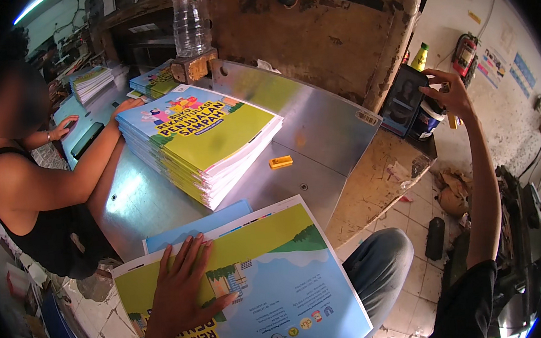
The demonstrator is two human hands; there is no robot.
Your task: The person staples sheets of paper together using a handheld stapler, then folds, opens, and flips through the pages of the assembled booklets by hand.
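Observation:
My left hand [183, 290] lies flat with fingers spread on a large printed cover sheet [277, 257], green and blue, resting across my lap by the table's near edge. A plain blue sheet [199, 225] shows from under its far edge. At the right, my raised right hand [452, 94] has thumb and finger at the upper right edge of a dark phone [401, 101]. The phone stands upright on a wooden ledge, against a dark tub [429, 121]. Farther along the metal table is a tall stack of matching printed booklets [207, 132].
A small yellow object [281, 162] lies beside the stack. At the left, another person [35, 168] leans an arm on the table by a second phone [87, 140]. A clear plastic jar [191, 22] stands on a block behind. A fire extinguisher [463, 55] hangs on the right wall.

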